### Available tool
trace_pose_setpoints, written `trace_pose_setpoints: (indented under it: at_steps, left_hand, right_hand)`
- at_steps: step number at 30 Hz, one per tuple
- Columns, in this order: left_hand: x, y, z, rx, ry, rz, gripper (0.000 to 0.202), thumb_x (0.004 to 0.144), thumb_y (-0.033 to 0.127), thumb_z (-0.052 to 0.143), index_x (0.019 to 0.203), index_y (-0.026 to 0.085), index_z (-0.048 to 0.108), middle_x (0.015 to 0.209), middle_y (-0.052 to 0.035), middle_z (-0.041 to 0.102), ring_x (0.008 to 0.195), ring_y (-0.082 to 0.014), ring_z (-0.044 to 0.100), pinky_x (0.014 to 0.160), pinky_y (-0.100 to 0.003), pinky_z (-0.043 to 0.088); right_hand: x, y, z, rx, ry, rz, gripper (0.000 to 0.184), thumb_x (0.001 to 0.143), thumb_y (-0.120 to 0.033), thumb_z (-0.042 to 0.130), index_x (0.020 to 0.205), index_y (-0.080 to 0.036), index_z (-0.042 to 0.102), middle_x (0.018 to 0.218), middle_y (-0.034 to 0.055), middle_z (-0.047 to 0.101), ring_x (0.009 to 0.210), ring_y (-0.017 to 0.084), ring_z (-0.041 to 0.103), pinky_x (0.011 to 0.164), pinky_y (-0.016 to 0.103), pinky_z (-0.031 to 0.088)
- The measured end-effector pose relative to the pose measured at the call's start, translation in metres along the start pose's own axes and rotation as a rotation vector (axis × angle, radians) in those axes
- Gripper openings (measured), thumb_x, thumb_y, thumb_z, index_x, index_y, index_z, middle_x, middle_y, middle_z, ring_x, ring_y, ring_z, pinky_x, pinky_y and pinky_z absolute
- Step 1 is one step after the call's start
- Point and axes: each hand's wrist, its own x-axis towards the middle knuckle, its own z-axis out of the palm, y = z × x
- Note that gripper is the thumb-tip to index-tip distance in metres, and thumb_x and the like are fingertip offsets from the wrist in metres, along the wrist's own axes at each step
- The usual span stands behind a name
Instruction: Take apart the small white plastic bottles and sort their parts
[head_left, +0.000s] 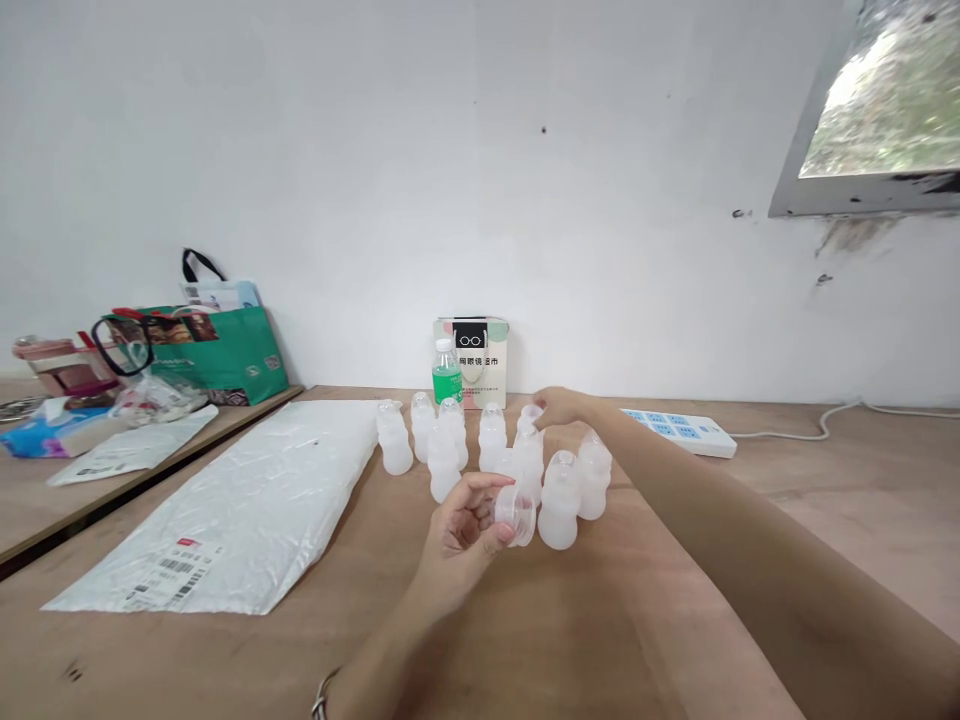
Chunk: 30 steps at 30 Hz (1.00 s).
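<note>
My left hand (461,530) is closed round a small clear plastic cap (517,515), held tilted above the table in front of the bottles. Farther back, my right hand (564,405) reaches over from the right, its fingers closed at the top of a translucent white plastic bottle (528,416). That bottle's lower part is hidden behind another bottle (529,465). Several similar wavy-sided bottles stand upright nearby, with one bottle (559,500) just right of the cap and another bottle (394,438) at the group's left end.
A white mailing bag (247,500) lies left of the bottles. Behind them stand a green-labelled bottle (446,372) and a paper bag (491,360) by the wall. A power strip (686,432) is at the right; a green bag (240,350) stands far left.
</note>
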Motion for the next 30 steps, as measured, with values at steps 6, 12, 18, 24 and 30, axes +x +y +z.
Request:
trace_pose_setpoints:
  at_steps: [6,12,18,24,30]
  left_hand:
    - [0.001,-0.002,0.001,-0.007,0.018,-0.018,0.037,0.073,0.041,0.072,0.101,0.021,0.058,0.09,-0.006,0.065,0.071,-0.0131,0.058,0.058,-0.022,0.044]
    - [0.003,-0.005,-0.002,0.071,0.149,0.012,0.042,0.062,0.038,0.08,0.097,0.022,0.062,0.086,-0.0025,0.062,0.065,-0.0109,0.052,0.055,-0.021,0.041]
    - [0.002,-0.003,-0.005,0.116,0.16,0.011,0.046,0.069,0.052,0.071,0.104,0.023,0.065,0.074,-0.0006,0.059,0.061,-0.0113,0.049,0.053,-0.021,0.038]
    - [0.001,0.0,0.0,0.261,-0.062,0.0,0.043,0.072,0.036,0.073,0.112,0.023,0.062,0.092,-0.0039,0.06,0.083,-0.0163,0.053,0.076,-0.028,0.044]
    - [0.0,0.001,-0.002,0.352,-0.129,-0.1,0.043,0.063,0.033,0.079,0.101,0.02,0.062,0.078,0.0005,0.053,0.074,-0.0135,0.049,0.068,-0.025,0.04]
  right_hand:
    - [-0.021,0.005,-0.033,0.304,0.364,-0.06,0.032,0.085,-0.037,0.052,0.109,-0.018,0.043,0.108,0.0079,0.059,0.091,0.017,0.06,0.073,0.029,0.049]
    - [-0.103,-0.012,-0.026,0.969,0.726,-0.219,0.023,0.083,-0.037,0.053,0.103,-0.03,0.045,0.107,0.0012,0.059,0.091,0.017,0.061,0.07,0.029,0.051]
    - [-0.178,-0.038,0.053,0.873,0.288,-0.237,0.027,0.086,-0.036,0.052,0.111,-0.027,0.054,0.096,0.0017,0.067,0.083,0.019,0.065,0.07,0.03,0.053]
    - [-0.19,-0.044,0.079,0.654,0.178,-0.122,0.026,0.089,-0.037,0.048,0.111,-0.024,0.048,0.091,0.0026,0.068,0.075,0.02,0.064,0.063,0.031,0.049]
    - [-0.187,-0.049,0.083,0.403,0.192,-0.017,0.047,0.071,-0.041,0.07,0.105,-0.022,0.044,0.088,0.0072,0.071,0.071,0.028,0.07,0.054,0.031,0.048]
